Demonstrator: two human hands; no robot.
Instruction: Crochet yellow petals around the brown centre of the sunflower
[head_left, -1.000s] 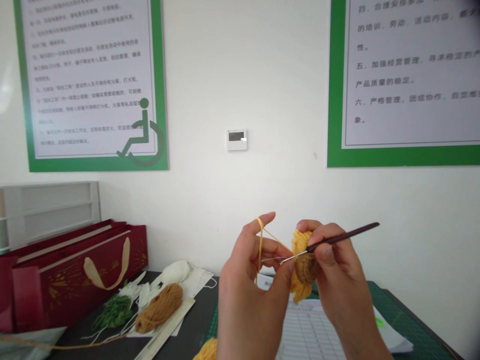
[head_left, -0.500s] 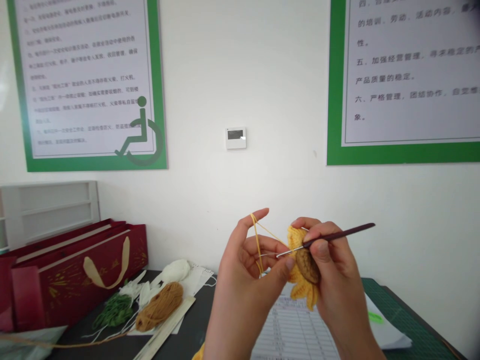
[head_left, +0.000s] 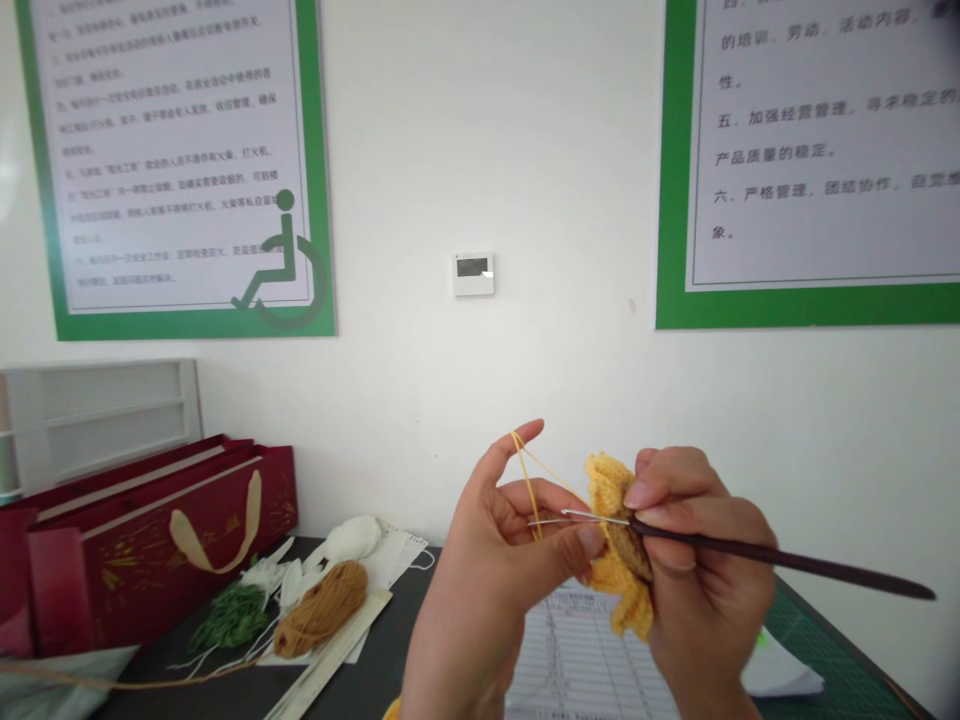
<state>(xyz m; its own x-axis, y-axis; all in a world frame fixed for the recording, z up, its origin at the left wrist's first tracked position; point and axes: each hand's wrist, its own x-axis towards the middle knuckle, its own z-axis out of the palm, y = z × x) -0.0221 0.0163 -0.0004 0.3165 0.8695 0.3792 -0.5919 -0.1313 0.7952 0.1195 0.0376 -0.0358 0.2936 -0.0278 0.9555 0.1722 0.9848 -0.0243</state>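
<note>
My left hand pinches the edge of a yellow and brown crocheted piece between thumb and fingers. Yellow yarn loops over its raised index finger and runs down to the piece. A thin metal wire or needle pokes out leftward near the left fingertips. My right hand grips a crochet hook with a dark handle, which slants down to the right. The hook's silver tip crosses the top of the piece and ends near the left fingers.
Printed sheets lie under the hands, on a green cutting mat at right. At left are red gift bags, a brown yarn skein, green yarn, white yarn and a pale flat strip.
My right hand has shifted right and rotated, so the hook's handle now points down to the right instead of up. The crocheted piece has moved slightly right and down.
</note>
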